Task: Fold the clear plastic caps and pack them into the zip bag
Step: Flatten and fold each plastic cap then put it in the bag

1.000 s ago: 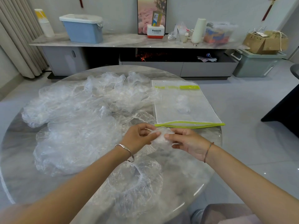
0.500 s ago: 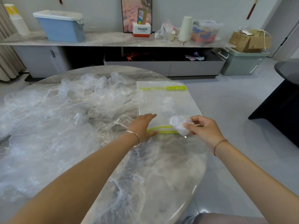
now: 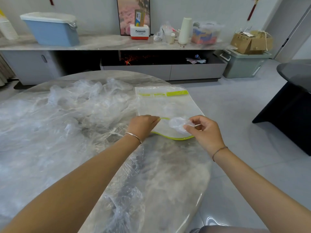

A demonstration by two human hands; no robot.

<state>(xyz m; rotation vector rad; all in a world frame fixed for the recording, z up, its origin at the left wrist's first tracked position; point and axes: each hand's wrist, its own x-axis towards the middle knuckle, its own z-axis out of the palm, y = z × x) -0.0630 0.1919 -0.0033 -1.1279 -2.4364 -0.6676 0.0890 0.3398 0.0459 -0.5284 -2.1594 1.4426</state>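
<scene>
1. Looking down in the head view, a round marbled counter fills the lower frame, with both bare forearms reaching over it toward 12 o'clock.
2. The zip bag lies flat on the counter's far right part, at about 1 o'clock from the counter's middle. Its green-edged mouth faces the person, and a green strip runs across its far end.
3. The left hand has its fingers curled and pinches the upper green lip of the bag's mouth. That lip is raised off the lower one, which curves along the counter, so the mouth gapes.
4. The right hand pinches a folded cap, a small crumpled clear wad, between thumb and fingertips. The wad is right at the bag's mouth, at 3 o'clock from the left hand. I cannot tell whether it is inside the opening or just over it.
5. A pale shape shows through the bag's wall farther in, too faint to name.
6. The loose caps lie in a wide heap at 9 to 11 o'clock of the hands, and more film trails toward 6 o'clock.
7. Beyond the counter, at 12 o'clock, a long sideboard carries a blue bin, a white box and a cardboard box.
</scene>
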